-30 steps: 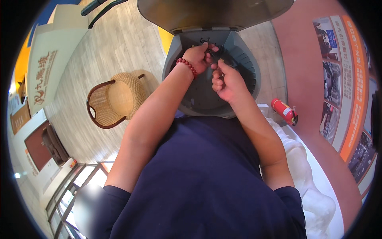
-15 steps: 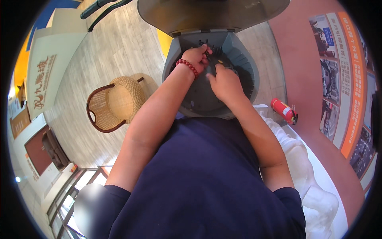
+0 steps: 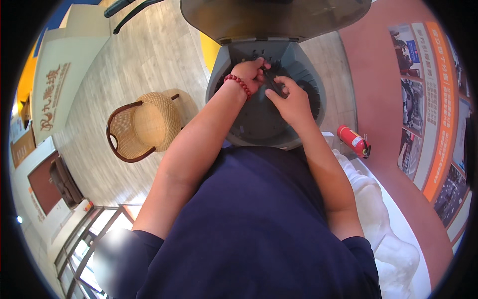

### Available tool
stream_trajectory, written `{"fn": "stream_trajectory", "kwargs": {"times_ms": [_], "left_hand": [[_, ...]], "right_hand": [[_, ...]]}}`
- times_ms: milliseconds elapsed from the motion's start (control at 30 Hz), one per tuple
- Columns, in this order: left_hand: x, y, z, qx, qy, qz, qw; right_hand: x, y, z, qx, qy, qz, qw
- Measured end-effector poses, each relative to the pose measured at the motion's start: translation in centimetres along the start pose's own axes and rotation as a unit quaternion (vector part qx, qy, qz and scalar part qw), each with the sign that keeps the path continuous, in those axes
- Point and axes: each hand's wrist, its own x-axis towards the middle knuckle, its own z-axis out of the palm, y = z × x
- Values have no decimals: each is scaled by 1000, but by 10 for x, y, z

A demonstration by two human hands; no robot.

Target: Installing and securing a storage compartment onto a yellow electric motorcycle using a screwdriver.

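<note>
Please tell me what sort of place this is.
Most likely an exhibition hall or showroom, judging by the photo panel, the white sculpture and what looks like a lettered counter.

Exhibition-type lobby: photo display panel (image 3: 427, 107), lettered counter (image 3: 69, 70).

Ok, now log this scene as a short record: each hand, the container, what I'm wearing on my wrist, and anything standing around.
Left hand: fingers curled beside a dark piece; grip unclear
Right hand: thumb and fingers around the dark piece, its kind unclear
Container: grey tub, hinged smoky lid raised
Wrist: red bead bracelet on the left
Left side: wicker chair
Right side: red fire extinguisher, white sculpted form
</note>
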Motion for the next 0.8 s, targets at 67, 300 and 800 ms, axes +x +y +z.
{"fn": "stream_trajectory", "kwargs": {"times_ms": [67,300,800], "left_hand": [[1,1,0,8,-29,14,999],[4,4,-2,35,-50,40,997],[15,6,-2,3,33,46,998]], "right_hand": [[-2,5,4,-158,42,-140,976],[8,-3,0,346,-142,238,896],[0,2,9,302,-122,223,919]]}}
